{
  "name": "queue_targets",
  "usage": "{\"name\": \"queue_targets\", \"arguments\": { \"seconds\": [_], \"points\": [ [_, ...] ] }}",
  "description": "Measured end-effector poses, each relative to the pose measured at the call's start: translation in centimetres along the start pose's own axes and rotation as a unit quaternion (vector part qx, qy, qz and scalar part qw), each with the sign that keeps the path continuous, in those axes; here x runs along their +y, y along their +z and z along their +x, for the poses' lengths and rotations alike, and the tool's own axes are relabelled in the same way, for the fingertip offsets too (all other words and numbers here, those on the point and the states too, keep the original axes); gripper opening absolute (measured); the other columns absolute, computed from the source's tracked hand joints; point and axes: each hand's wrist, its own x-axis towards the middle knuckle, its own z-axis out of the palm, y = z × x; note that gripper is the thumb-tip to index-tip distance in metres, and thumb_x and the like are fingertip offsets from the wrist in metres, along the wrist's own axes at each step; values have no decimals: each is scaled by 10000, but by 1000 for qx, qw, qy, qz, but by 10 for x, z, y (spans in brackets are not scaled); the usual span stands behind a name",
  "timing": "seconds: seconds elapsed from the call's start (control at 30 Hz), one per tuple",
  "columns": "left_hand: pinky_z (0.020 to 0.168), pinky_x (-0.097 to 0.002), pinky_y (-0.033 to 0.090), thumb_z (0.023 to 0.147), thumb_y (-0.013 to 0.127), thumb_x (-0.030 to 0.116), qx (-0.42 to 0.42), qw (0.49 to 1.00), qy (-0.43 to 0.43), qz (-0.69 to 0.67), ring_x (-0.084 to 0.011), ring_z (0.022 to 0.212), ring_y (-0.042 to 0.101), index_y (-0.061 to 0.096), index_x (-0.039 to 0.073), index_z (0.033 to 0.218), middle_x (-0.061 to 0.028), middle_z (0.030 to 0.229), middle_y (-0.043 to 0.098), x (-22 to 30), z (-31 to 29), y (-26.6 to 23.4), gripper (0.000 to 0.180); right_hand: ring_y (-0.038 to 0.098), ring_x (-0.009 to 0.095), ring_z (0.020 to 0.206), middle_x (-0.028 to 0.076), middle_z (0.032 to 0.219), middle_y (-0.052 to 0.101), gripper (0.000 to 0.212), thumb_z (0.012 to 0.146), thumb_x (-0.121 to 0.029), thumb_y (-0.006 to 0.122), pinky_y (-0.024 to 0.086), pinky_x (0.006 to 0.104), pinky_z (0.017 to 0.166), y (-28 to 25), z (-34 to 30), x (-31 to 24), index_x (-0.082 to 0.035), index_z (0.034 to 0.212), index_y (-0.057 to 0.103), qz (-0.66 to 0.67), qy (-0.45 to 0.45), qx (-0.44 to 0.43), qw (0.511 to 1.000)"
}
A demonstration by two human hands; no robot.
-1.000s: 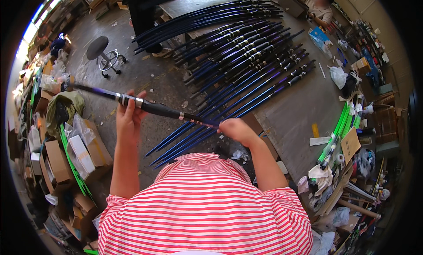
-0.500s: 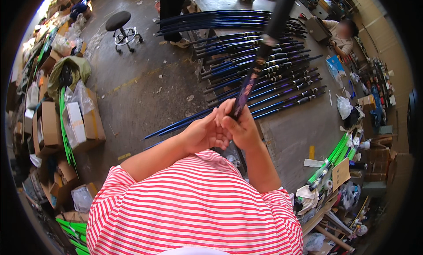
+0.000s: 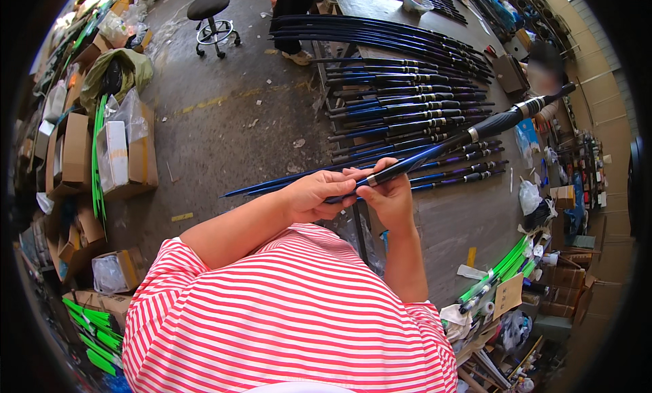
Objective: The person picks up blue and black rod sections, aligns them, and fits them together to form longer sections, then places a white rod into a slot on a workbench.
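Covering the left and centre of the workshop, a grey floor (image 3: 231,135) carries a yellow line and scattered scraps. To its right stands a long grey table (image 3: 451,223). At the near side, facing the table, the operator wears a red-and-white striped shirt (image 3: 292,305). Dark blue and black rods (image 3: 421,114) lie side by side across the table, their thin ends overhanging its left edge. On the floor to the operator's left, an open cardboard box (image 3: 144,158) sits beside upright green rods (image 3: 100,162); farther off stands a round black stool (image 3: 208,6).

The held rod (image 3: 448,145) is in front of the operator's chest, slanting up to the right above the near part of the row. The right hand (image 3: 390,192) is closed around its lower section, thumb underneath and fingers over the top. The left hand (image 3: 319,194), just beside it, pinches the same rod near its low end between thumb and fingers. Smallest of the parts I observe, a silver ring (image 3: 371,180) encircles the rod at the right hand.
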Motion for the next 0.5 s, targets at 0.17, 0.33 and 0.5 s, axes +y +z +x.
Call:
{"name": "queue_targets", "arguments": {
  "seconds": [0.17, 0.33, 0.5],
  "points": [
    [370, -180, 169, 907, 479, 327, 62, 995, -35, 68, -18, 414, 248, 564, 26, 1033, 34, 581, 400, 6, -9, 4, 337, 609, 196, 910, 127, 932, 619, 349, 753, 23, 654, 478, 226, 748, -13, -4, 4, -67, 1005, 430, -27, -51, 41, 997],
    [401, -233, 225, 901, 470, 318, 122, 909, -26, 397, -52, 444, 310, 549, 54, 681, 56, 497, 360, 25, -58, -42, 353, 640, 195, 797, 125, 838, 635, 299, 801, -128, 645, 497, 208, 619, -82, -16, -46, -76, 1007, 434, -27, -121, 253, 960],
    [383, -230, 267, 819, 545, 445, 256, 840, -94, 468, -66, 414, 365, 538, 55, 627, 32, 494, 427, 40, -165, -83, 435, 648, 225, 747, 126, 810, 629, 264, 785, -86, 641, 539, 280, 556, -171, -65, -71, -72, 961, 445, 24, -14, 379, 925]
  ]
}}
